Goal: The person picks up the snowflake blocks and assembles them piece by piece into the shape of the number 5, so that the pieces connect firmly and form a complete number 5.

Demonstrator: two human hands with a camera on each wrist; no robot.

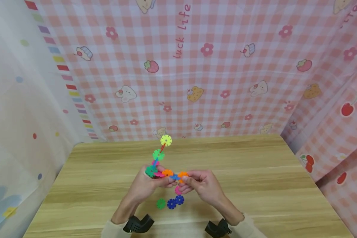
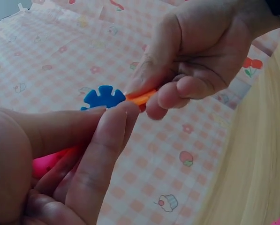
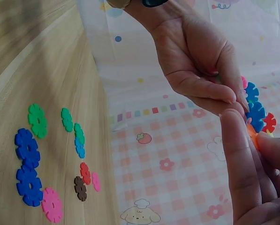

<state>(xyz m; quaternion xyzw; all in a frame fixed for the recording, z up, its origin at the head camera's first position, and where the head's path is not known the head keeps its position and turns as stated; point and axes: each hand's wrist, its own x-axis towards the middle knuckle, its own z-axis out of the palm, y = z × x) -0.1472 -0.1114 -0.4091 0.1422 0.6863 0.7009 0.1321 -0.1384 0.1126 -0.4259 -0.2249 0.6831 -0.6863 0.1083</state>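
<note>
A chain of colourful plastic snowflake discs is held between the two hands above the table. My left hand (image 1: 141, 185) pinches a blue snowflake disc (image 2: 104, 97) between thumb and fingers. Slotted to it is an orange snowflake disc (image 1: 182, 175), which my right hand (image 1: 204, 186) pinches from the other side. Beyond the left hand the chain runs on through another orange disc (image 1: 167, 173) and a dark green disc (image 1: 150, 171), then a light green disc (image 1: 158, 154), up to a yellow disc (image 1: 166, 140) at its far end. The left fingers hide part of it.
On the wooden table (image 1: 256, 185), loose discs lie below the hands: a green one (image 3: 37, 120), two dark blue ones (image 3: 29, 185) and a pink one (image 3: 51, 205). Farther off are a brown disc (image 3: 80, 189), a red one (image 3: 85, 173) and several others. Patterned curtains (image 1: 208, 76) surround the table.
</note>
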